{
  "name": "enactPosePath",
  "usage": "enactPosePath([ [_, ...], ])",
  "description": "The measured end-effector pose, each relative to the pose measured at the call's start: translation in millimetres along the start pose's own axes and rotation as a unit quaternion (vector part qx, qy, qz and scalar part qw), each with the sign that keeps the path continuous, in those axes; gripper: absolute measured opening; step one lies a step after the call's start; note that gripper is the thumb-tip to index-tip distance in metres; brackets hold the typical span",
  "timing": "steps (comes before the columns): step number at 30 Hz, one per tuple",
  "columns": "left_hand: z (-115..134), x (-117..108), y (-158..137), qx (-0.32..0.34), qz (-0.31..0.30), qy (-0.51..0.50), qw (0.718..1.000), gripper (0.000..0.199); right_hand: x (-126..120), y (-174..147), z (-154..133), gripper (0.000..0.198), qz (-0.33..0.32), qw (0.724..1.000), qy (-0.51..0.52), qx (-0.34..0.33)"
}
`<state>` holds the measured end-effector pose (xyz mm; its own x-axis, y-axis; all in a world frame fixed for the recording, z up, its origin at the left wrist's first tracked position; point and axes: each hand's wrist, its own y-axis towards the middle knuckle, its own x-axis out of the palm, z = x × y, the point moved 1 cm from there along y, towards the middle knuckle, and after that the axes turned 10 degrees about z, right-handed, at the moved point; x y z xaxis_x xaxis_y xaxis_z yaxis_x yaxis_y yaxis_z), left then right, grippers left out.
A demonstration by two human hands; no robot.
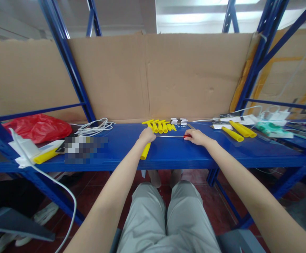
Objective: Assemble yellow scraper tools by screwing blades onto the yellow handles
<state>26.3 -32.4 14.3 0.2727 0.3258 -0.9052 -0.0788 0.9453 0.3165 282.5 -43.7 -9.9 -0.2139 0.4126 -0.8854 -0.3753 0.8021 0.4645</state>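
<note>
My left hand (147, 135) is closed around a yellow tubular handle (145, 152), whose lower end sticks out toward the table's front edge. My right hand (198, 137) grips a screwdriver by its red handle (187, 136). The tool's long thin metal shaft (168, 136) runs left to my left hand, where its tip is hidden or too small to make out. Just behind the hands lie several yellow T-shaped pieces (159, 127) in a row, with small yellow parts (172, 127) at their right. Both hands are low over the blue tabletop (121, 144).
Loose yellow tubes (232, 134) lie on the right, near a green-and-white packet (272, 129). Black-and-white small items (178, 121) sit against the cardboard wall (190, 77). On the left are coiled white cable (97, 127), a red plastic bag (41, 128) and another yellow tube (46, 156).
</note>
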Motion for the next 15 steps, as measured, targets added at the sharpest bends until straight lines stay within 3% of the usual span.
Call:
enactPosePath([
  [9, 0.3, -0.5, -1.1, -0.005, -0.001, 0.004, 1.000, 0.038, 0.7, -4.4, 30.0, 0.021, -0.016, 0.988, -0.043, 0.146],
  [15, 2.6, -3.0, -3.8, 0.000, -0.002, -0.005, 1.000, 0.038, -5.5, -10.2, 35.3, 0.032, -0.030, 0.975, -0.072, 0.208],
])
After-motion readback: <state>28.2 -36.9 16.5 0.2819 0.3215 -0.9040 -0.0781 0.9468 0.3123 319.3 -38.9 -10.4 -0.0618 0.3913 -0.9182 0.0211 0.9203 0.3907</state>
